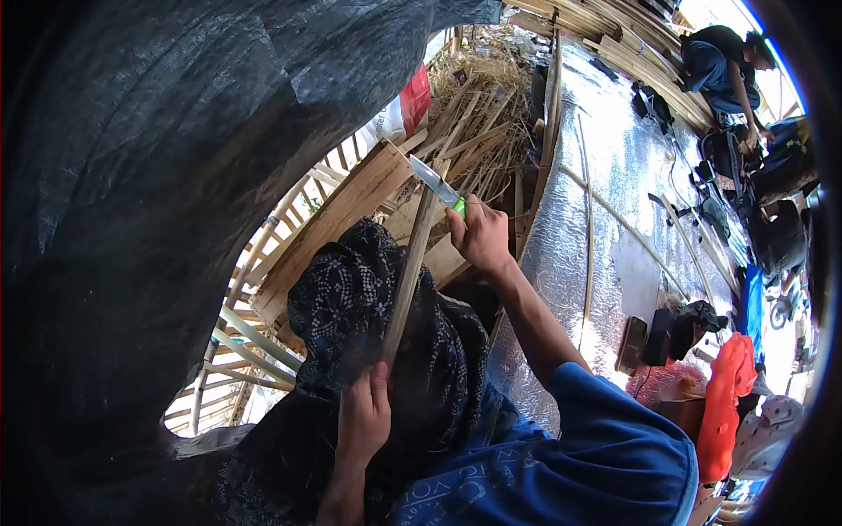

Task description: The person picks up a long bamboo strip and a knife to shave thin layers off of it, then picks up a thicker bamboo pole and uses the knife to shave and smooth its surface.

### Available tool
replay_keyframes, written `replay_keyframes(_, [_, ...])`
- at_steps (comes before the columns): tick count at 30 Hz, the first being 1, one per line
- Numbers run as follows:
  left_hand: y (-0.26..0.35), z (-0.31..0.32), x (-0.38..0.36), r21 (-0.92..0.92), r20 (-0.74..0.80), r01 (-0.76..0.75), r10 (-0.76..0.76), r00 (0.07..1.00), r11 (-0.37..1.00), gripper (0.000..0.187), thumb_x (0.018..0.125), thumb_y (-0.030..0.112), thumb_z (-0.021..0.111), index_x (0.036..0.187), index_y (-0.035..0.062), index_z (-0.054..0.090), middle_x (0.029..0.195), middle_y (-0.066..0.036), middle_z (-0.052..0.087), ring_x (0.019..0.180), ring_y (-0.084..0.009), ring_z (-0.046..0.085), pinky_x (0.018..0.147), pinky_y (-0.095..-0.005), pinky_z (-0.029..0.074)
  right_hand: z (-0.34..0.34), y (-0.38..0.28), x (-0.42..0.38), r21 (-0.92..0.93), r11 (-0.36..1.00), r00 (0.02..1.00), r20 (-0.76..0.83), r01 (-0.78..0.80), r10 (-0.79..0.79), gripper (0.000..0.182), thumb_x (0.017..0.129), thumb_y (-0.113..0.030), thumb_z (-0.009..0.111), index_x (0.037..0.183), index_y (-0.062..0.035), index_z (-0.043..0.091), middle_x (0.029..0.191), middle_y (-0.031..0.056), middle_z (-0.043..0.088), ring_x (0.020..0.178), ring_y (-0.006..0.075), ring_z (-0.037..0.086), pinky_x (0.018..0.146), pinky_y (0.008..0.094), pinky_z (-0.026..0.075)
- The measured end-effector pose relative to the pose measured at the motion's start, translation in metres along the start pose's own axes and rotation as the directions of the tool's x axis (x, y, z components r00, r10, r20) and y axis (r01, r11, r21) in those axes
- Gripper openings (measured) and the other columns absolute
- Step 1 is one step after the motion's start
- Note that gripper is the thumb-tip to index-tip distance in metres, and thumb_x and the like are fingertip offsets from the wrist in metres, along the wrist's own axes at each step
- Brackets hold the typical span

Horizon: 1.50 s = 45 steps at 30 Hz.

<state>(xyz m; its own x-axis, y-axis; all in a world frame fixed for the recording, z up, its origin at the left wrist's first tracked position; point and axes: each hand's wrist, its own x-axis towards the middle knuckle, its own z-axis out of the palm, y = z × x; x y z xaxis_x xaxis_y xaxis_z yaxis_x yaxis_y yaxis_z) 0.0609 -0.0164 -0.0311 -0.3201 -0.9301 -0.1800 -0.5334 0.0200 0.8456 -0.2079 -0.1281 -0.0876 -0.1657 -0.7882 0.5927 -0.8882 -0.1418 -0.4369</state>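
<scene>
My left hand [365, 415] is closed round the lower end of a long, narrow wooden strip [409, 279], which slants up and away over my lap. My right hand [481, 233] grips a knife [435, 181] by its green handle. The knife's blade lies across the strip near its far end, pointing up and to the left. A dark patterned cloth [360, 289] covers my legs under the strip.
A thick wooden board [338, 223] leans beyond my lap, near piled sticks [491, 123]. A dark tarp [175, 175] hangs at left. On the right lie a silvery sheet [561, 272], a red plastic bag [726, 403] and thin sticks; another person [721, 66] bends at the upper right.
</scene>
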Motion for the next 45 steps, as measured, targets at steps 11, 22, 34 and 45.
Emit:
replay_keyframes(11, [0.003,-0.004,0.006,-0.022,0.032,0.062,-0.061,0.998,0.998,0.043,0.099,0.028,0.036,0.075,-0.0041,0.051,0.061,-0.018,0.053,0.055,-0.0356,0.054,0.051,-0.0401,0.038,0.016,-0.038,-0.011,0.825,0.291,0.834,0.335,-0.485,0.439,0.047,0.099,-0.036,0.037,0.060,-0.0093,0.036,0.049,-0.0014,0.033,0.041,0.0107,0.028,0.040,0.0277,0.025])
replay_keyframes(22, [0.005,-0.004,-0.002,-0.047,0.032,0.068,-0.067,0.997,0.997,0.044,0.099,0.029,0.037,0.073,-0.0039,0.052,0.056,-0.014,0.052,0.049,-0.0257,0.052,0.048,-0.0365,0.038,-0.063,-0.041,0.005,0.755,-0.116,0.674,0.635,-0.646,0.377,0.035,0.096,-0.045,0.041,0.082,-0.0125,0.043,0.058,-0.0073,0.031,0.045,0.0034,0.026,0.039,0.0196,0.020])
replay_keyframes(34, [0.001,-0.002,-0.002,-0.096,0.020,0.066,-0.064,0.998,0.993,0.044,0.099,0.030,0.038,0.073,-0.0025,0.051,0.056,-0.013,0.050,0.048,-0.0228,0.049,0.049,-0.0356,0.037,-0.014,-0.040,-0.018,0.730,0.458,0.845,0.317,-0.508,0.431,0.031,0.097,-0.034,0.044,0.085,-0.0058,0.047,0.062,-0.0046,0.039,0.055,0.0043,0.037,0.049,0.0210,0.031])
replay_keyframes(45, [0.009,-0.002,0.001,0.006,0.003,0.037,-0.037,0.999,0.999,0.044,0.099,0.031,0.038,0.074,-0.0028,0.052,0.053,-0.015,0.048,0.045,-0.0277,0.050,0.046,-0.0373,0.036,-0.031,-0.036,0.031,0.255,0.912,0.947,0.097,-0.321,0.307,0.042,0.093,-0.029,0.051,0.067,0.0040,0.047,0.053,0.0267,0.043,0.049,0.0428,0.043,0.049,0.0423,0.038])
